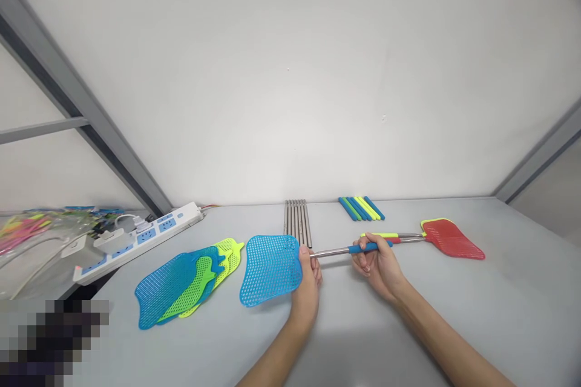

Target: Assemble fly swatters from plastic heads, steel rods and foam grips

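Note:
A blue fly swatter (272,269) is held level above the table between both hands. My left hand (307,281) is closed round the joint of its perforated head and metal rod. Its blue handle sleeve (358,248) lies in the closed fingers of my right hand (379,266). Behind my left hand stand several metal rods (297,217) side by side, partly hidden by the blue head. Past my right hand rest a red fly swatter (454,239) and a yellow one (385,235) under it.
Loose blue, green and yellow swatter heads (181,284) overlap at the left. Several coloured handle sleeves (362,208) lie in a row near the wall. A power strip (140,239) with plugged-in chargers stands at the far left, beside plastic bags (40,236). Grey metal posts flank the table.

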Motion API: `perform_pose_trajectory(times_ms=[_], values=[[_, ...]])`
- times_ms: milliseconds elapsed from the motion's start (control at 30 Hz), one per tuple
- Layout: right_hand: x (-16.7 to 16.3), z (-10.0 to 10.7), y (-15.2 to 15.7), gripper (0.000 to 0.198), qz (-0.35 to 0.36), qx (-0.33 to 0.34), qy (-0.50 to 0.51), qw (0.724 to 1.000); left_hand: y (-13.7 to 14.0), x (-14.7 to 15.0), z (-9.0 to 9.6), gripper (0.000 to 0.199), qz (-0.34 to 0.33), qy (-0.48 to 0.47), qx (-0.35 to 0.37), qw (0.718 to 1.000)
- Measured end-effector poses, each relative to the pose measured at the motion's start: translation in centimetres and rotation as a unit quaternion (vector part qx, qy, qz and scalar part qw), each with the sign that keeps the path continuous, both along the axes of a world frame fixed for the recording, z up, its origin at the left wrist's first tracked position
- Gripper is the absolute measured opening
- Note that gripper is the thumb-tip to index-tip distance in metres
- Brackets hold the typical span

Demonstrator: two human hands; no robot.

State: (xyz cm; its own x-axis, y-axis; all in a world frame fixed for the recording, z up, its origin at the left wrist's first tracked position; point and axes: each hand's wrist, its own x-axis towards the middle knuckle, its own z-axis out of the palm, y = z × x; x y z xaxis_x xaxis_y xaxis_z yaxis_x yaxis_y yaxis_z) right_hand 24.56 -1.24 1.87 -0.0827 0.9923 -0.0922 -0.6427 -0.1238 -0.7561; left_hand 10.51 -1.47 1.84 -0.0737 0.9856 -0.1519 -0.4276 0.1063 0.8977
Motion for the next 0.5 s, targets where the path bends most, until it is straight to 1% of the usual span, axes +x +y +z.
perform_pose_trajectory(times_ms=[100, 200, 300, 367, 500], values=[[0.0, 0.4, 0.0, 0.03, 0.004, 0.003, 0.013, 1.0, -0.1, 0.1, -0.2, 0.041, -0.007, 0.029, 0.017, 0.999], [-0.8, 0.6, -0.3, 0.029, 0.021, 0.006, 0.018, 1.0, -0.6, 0.4, -0.4, 0.04, -0.028, 0.076, 0.032, 0.996], [-2.1, 0.4, -0.9, 0.029, 0.075, 0.005, -0.035, 0.997, -1.2, 0.9, -0.7, 0.04, -0.05, 0.095, 0.015, 0.994], [-2.9, 0.0, -1.2, 0.029, 0.1, 0.016, -0.078, 0.992, -1.6, 1.1, -0.7, 0.041, -0.063, 0.096, 0.01, 0.993], [-3.4, -0.6, -1.4, 0.038, 0.116, 0.018, -0.127, 0.985, -2.0, 1.1, -0.4, 0.041, -0.082, 0.102, 0.025, 0.991]])
